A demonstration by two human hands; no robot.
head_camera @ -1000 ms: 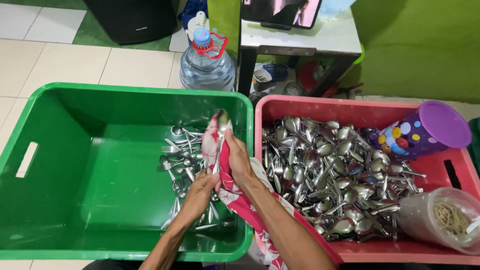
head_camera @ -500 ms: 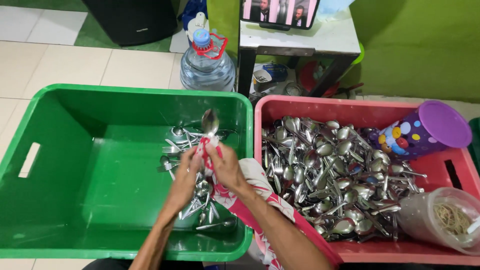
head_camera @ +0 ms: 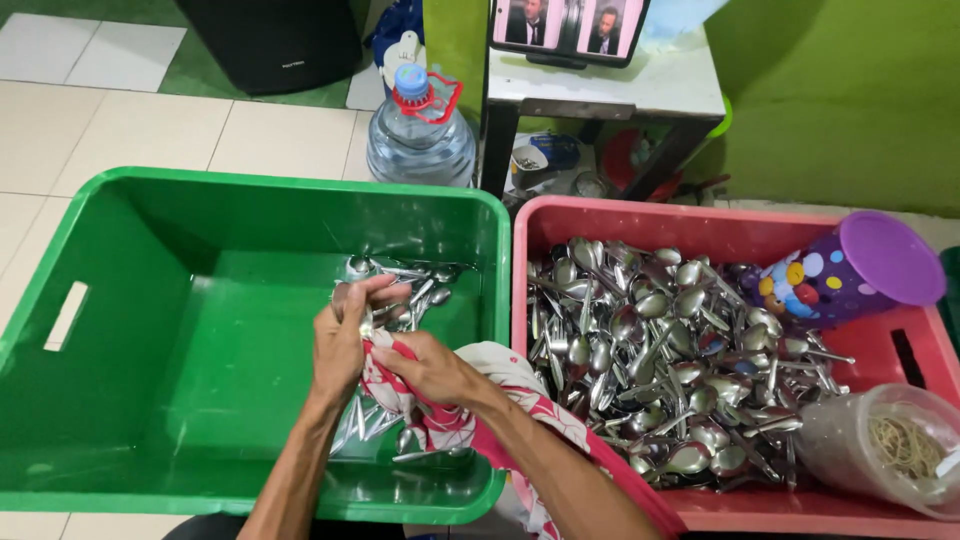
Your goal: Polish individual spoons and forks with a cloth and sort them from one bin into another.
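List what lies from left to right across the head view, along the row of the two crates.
Green crate → left hand → right hand holding a red-and-white cloth → red crate piled with spoons → purple spotted cup → clear jar of rubber bands.

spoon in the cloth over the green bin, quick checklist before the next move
1. Spoon gripped by left hand: ok, the fingers wrap it.
2. Red patterned cloth held by right hand: ok.
3. Hands above the green bin, not the red one: ok.
4. Room in the green bin: ok, much of its floor is bare.
5. Red bin in reach: ok, it stands beside the green bin.
6. Spoon wiped dry: cannot tell, mostly hidden by fingers.
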